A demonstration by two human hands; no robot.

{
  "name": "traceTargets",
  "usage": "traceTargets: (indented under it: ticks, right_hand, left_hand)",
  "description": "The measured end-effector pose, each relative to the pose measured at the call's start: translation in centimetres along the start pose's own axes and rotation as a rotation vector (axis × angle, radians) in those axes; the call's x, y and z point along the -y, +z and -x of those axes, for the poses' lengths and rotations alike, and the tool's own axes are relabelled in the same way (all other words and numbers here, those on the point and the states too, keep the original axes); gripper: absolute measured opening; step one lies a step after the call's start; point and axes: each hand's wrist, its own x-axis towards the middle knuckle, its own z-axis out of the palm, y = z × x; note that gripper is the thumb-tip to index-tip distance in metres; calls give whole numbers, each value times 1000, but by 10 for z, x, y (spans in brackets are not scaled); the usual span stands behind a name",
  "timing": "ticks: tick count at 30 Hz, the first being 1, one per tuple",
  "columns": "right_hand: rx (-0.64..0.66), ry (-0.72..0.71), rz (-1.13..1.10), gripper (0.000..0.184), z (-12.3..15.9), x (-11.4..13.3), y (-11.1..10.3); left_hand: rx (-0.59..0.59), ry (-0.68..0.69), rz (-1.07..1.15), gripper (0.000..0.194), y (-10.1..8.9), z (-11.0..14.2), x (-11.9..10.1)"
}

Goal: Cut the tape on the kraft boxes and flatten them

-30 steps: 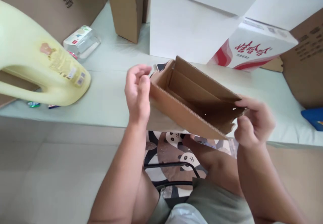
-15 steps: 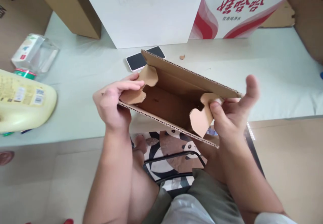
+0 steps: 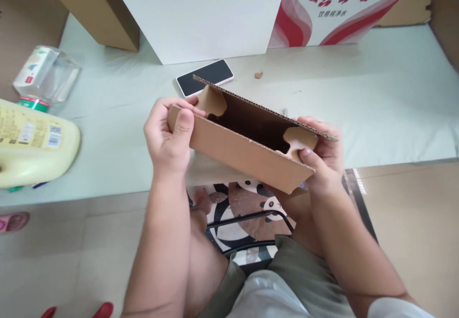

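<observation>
1. Smartphone (image 3: 206, 75) is lying face up just behind the open cardboard box (image 3: 249, 153), whose rear panel is covering part of the phone's near edge.
2. The box is hanging tilted over the worktop's near edge; the left hand (image 3: 168, 138) is pinching its left end, thumb on the front panel, and the right hand (image 3: 326, 158) is pinching its right end, thumb at the end flap (image 3: 299, 138).
3. A white carton (image 3: 211, 16) is standing close behind the phone, blocking the view beyond; a brown carton (image 3: 93, 12) is leaning at its left.
4. A pale yellow jug (image 3: 39, 160) and a clear plastic bottle (image 3: 59, 79) with a green cap (image 3: 34, 104) are occupying the left; a cardboard scrap (image 3: 258, 75) is lying near the phone.
5. Pale green cloth is covering the worktop (image 3: 390, 93); below, a panda-patterned mat (image 3: 247, 205) is showing beside tiled floor (image 3: 107, 241).
6. A red-and-white carton (image 3: 333, 16) is displaying "饮用纯净水" under large red characters, cut off above; the jug's label is carrying a printed code (image 3: 54, 137), its text too small to read.
</observation>
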Motion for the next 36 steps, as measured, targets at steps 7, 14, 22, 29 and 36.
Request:
traceTargets:
  ticks: [7,14,22,29,36]
  right_hand:
    - [-47,-75,14,38,-1,-11,1]
    - [-81,-38,92,19,2,-2,6]
    - [-77,-36,142,42,3,3,11]
    - [-6,-18,45,54,-2,-5,4]
    - [-47,124,-83,55,-2,-30,-7]
  left_hand:
    - [43,-16,-59,42,-11,-3,10]
    - [139,-13,-190,27,-9,-2,3]
    - [94,-14,-273,11,6,4,-11]
    - [45,8,-275,14,3,4,-7]
    - [13,77,-227,24,-2,0,-2]
